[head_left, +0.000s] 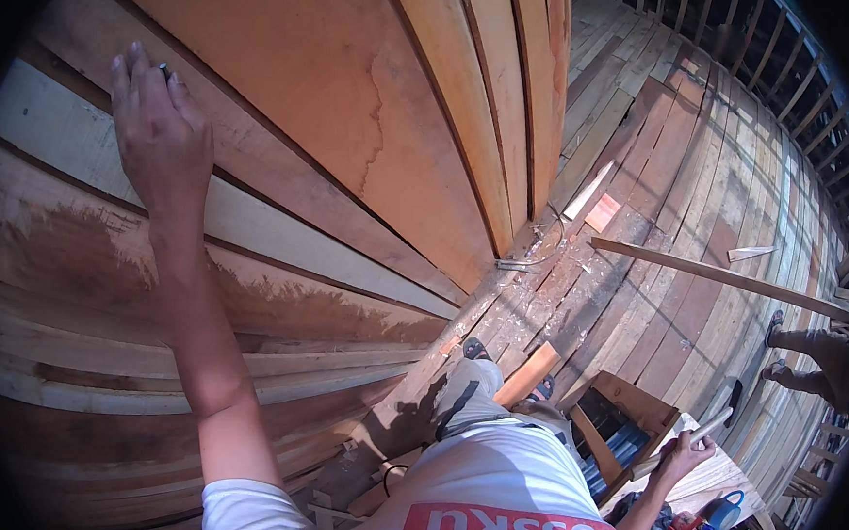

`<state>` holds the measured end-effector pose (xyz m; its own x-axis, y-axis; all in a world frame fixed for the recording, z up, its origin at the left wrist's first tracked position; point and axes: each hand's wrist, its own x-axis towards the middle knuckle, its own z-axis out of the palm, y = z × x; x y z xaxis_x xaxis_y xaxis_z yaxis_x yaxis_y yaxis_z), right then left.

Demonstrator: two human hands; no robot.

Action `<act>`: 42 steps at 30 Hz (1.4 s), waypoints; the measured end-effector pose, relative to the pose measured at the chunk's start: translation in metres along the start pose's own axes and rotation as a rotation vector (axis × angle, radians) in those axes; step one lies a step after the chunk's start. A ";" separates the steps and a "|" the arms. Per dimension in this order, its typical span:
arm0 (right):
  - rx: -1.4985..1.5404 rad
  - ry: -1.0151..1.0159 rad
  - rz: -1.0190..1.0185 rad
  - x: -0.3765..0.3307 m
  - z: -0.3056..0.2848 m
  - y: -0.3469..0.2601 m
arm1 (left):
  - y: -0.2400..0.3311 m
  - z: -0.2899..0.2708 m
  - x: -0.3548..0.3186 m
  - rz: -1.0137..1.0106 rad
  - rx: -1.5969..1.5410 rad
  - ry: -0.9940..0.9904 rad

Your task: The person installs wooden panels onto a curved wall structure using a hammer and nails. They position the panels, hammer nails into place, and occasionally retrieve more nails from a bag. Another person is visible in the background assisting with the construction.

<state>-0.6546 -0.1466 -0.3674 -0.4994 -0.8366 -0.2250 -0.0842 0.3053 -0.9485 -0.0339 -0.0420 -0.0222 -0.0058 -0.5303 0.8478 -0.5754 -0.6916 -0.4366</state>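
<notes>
My left hand (162, 135) is stretched up against a long wooden plank (254, 173) of the curved plank wall at the left. Its thumb and forefinger close around a small dark peg-like piece (165, 71), too small to name surely. Down at the lower right, my right hand (687, 455) grips a hammer (712, 425) by its pale wooden handle. The dark hammer head points up and away to the right, well apart from the wall.
Beside my legs stands a wooden box (637, 400) with bluish cylinders inside. A blue-rimmed container (723, 511) sits near my right forearm. Offcuts and shavings litter the plank floor (673, 201). A long board (717, 274) slants across toward another person's legs (819, 362) at the right.
</notes>
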 end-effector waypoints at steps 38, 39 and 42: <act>-0.065 -2.373 0.022 -0.245 0.398 -0.202 | 0.026 0.004 0.017 -0.362 -0.273 0.287; -0.103 -2.394 0.006 -0.252 0.390 -0.205 | 0.023 -0.003 0.013 -0.377 -0.236 0.240; -0.119 -2.362 -0.005 -0.249 0.393 -0.211 | 0.029 0.000 0.022 -0.375 -0.268 0.313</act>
<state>-0.1734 -0.1818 -0.1991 0.9508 0.3003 -0.0767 -0.1547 0.2453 -0.9570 -0.0505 -0.0735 -0.0159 0.0208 -0.0726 0.9971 -0.7724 -0.6344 -0.0301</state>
